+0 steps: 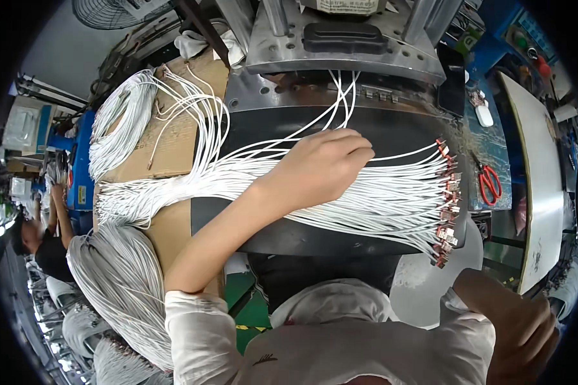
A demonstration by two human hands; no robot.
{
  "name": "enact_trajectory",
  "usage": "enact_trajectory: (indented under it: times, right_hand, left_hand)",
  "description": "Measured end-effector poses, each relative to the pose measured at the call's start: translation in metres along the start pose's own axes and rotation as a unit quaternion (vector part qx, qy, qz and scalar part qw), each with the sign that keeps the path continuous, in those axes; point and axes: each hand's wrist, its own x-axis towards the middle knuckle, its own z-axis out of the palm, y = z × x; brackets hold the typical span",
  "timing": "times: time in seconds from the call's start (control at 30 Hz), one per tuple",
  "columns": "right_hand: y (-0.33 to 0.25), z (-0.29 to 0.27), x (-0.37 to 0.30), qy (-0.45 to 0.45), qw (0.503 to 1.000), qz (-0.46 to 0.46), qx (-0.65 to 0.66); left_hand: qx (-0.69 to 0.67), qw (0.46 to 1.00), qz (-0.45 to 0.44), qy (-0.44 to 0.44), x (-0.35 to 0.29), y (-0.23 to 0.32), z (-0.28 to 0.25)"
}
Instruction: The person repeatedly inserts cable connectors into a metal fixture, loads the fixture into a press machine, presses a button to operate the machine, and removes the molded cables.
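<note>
A wide bundle of white cables (372,192) lies fanned across a black mat, their right ends fitted with small red and metal connectors (448,212). Over its middle is my left hand (331,167), back up and fingers curled downward. Its fingertips and anything between them are hidden. One cable, apart from the rest, runs from beside these fingers to the far right connectors. Low at the right edge, in shadow, my right hand (523,327) is away from the bundle with bent fingers. What it holds, if anything, cannot be seen.
A metal press (347,54) stands at the back, with a few cables running beneath it. Coiled cables (125,122) lie on cardboard (173,141) at left; another thick bundle (119,276) hangs nearer. Red-handled scissors (489,185) lie right. Another person (51,250) works far left.
</note>
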Motion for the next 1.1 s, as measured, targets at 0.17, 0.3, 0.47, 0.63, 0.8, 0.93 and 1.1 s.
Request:
enact_trajectory:
  times: [0.17,0.3,0.47,0.63,0.8,0.93,1.1]
  right_hand:
    - [-0.001,0.012,-0.006,0.075,0.997,-0.006,0.021]
    - [-0.002,0.019,0.004,0.14,0.989,0.006,0.053]
    - [-0.009,0.024,0.004,0.14,0.988,0.039,0.056]
    - [-0.001,0.014,0.003,0.096,0.989,0.041,0.106]
    - [0.028,0.016,-0.007,0.069,0.977,0.008,0.203]
    - [0.014,0.009,-0.057,0.291,0.928,-0.047,0.226]
    - [0.152,0.001,-0.058,-0.006,0.859,0.424,-0.286]
  left_hand:
    - [0.084,0.992,-0.085,-0.028,-0.012,-0.047,0.003]
    - [0.136,0.971,-0.19,-0.054,-0.051,-0.104,-0.041]
    - [0.091,0.979,-0.172,-0.058,-0.015,-0.036,-0.034]
    - [-0.136,0.956,-0.227,-0.124,-0.026,-0.008,-0.034]
    - [-0.182,0.944,-0.194,-0.197,-0.028,-0.03,-0.033]
    - [-0.122,0.984,-0.1,-0.078,-0.028,-0.02,-0.021]
    - [-0.012,0.991,-0.093,0.094,-0.035,-0.014,-0.016]
